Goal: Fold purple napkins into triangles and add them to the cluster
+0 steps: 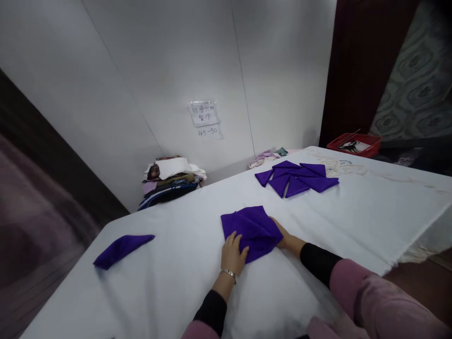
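Note:
A purple cloth napkin [249, 230], partly folded with a raised crease, lies in front of me on the white-covered table [169, 292]. My left hand [233, 254] rests on its near left part, fingers stretched and thumb apart. At the right edge, my right hand [282, 234] reaches beneath the cloth, which hides most of its fingers. Off to the left is a single folded purple napkin [122, 249], narrow and standing a little off the tabletop. Beyond my right hand, several purple napkins folded into triangles [296, 178] lie close together, some overlapping.
Piled clothes [173, 179] are by the wall past the table's far edge, with more cloth [263, 159] further right. A red basket [355, 143] with scissors-like dark handles stands at the far right. A handwritten sign [205, 117] hangs on the white wall.

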{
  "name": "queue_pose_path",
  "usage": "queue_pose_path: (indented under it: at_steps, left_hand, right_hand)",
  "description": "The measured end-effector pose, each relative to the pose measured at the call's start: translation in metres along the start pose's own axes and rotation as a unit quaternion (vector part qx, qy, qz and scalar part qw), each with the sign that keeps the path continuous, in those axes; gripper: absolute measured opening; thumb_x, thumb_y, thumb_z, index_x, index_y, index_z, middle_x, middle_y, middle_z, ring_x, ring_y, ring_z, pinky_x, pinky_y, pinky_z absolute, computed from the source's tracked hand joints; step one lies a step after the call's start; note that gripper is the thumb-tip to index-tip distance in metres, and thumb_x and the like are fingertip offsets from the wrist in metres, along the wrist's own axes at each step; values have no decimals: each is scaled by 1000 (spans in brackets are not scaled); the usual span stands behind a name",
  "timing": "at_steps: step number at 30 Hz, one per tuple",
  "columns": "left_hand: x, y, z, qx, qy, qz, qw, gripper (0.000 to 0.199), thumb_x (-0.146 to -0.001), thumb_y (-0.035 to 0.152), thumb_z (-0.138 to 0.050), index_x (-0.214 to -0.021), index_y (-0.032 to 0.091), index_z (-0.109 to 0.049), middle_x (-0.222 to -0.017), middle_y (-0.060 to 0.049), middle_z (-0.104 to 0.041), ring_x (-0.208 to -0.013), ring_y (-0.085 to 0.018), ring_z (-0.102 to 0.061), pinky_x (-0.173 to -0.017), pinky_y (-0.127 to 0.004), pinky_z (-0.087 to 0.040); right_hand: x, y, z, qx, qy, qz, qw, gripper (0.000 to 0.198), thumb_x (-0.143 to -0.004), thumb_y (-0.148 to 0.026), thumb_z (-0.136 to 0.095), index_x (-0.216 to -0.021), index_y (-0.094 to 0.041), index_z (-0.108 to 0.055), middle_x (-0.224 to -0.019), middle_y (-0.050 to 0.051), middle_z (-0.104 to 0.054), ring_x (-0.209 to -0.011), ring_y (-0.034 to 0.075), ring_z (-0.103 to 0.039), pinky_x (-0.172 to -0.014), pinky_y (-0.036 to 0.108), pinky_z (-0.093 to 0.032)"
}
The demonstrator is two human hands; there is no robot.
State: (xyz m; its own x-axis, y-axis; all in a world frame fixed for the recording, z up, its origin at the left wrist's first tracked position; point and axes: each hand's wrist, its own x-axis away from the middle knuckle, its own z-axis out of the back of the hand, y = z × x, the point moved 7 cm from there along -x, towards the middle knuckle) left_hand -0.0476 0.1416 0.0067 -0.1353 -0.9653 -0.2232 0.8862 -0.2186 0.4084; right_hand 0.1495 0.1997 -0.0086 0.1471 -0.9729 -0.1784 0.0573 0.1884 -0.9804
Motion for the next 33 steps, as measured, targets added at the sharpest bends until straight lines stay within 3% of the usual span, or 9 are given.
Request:
queue_pose_path:
  at_steps: [4,8,11,14,19,22,27,30,33]
  left_hand:
    - [-3,-1,-4,-70,-18,42,996,41,-82,32,-56,-121,17,-56,-125,-11,-55,-118,-27,-46,-99,-41,-36]
    - [-5,4,1,-54,4,70,996,18,-82,21,-55,-96,19,-67,-99,-7,-62,-98,-22,-54,-88,-35,-40]
    - [-2,2,2,-1,14,88,996,12,-78,14,-57,-81,20,-67,-87,-4,-63,-89,-18,-57,-82,-31,-42]
    - [10,-6,8,38,26,107,993,10,-78,14,-57,-81,20,-65,-82,-2,-64,-80,-15,-60,-76,-27,-46]
    - [48,-14,44,142,122,97,977,8,-78,22,-54,-78,20,-61,-88,-3,-65,-85,-17,-62,-79,-30,-50]
    - [76,-6,81,227,227,48,946,10,-80,27,-51,-82,21,-59,-96,-5,-66,-94,-19,-61,-84,-34,-49]
    - [100,19,133,191,277,21,941,12,-83,31,-54,-88,22,-60,-80,-1,-64,-75,-16,-61,-70,-28,-50]
    - [106,34,160,157,314,-17,936,10,-83,30,-56,-85,21,-60,-77,0,-62,-72,-14,-59,-69,-27,-49]
    - [110,30,172,144,338,-6,930,10,-83,30,-57,-83,21,-61,-75,1,-62,-71,-13,-58,-66,-25,-48]
  right_hand:
    - [23,-17,0,-47,-31,-17,998,44,-73,-52,-62,-102,-20,-67,-103,7,-69,-101,28,-58,-92,43,-44]
    - [43,-26,4,-142,-3,-63,988,49,-83,-56,-48,-118,-24,-59,-114,5,-65,-104,24,-58,-91,41,-45]
    - [54,-18,4,-158,-1,-129,979,56,-77,-42,-61,-129,-25,-49,-102,4,-67,-80,20,-64,-70,36,-53]
    - [64,-11,7,-161,2,-174,971,75,-71,-27,-67,-138,-24,-35,-81,0,-67,-55,14,-58,-50,28,-50]
    - [89,-18,1,-140,-54,-178,973,91,-73,-30,-66,-146,-19,-13,-64,-3,-63,-51,14,-59,-43,24,-45]
    - [103,-24,-9,-98,-111,-151,977,83,-74,-35,-65,-143,-18,-24,-58,-5,-60,-50,14,-59,-44,24,-44]
    - [116,-40,-22,-2,-209,-119,971,48,-73,-36,-63,-117,-17,-59,-68,-1,-65,-54,13,-57,-50,26,-45]
    - [115,-64,-18,75,-214,-45,973,37,-71,-36,-65,-105,-21,-66,-89,2,-68,-71,17,-59,-63,29,-47]
    - [110,-74,-6,148,-183,-1,972,26,-74,-37,-61,-95,-21,-67,-83,1,-66,-70,16,-57,-65,30,-46]
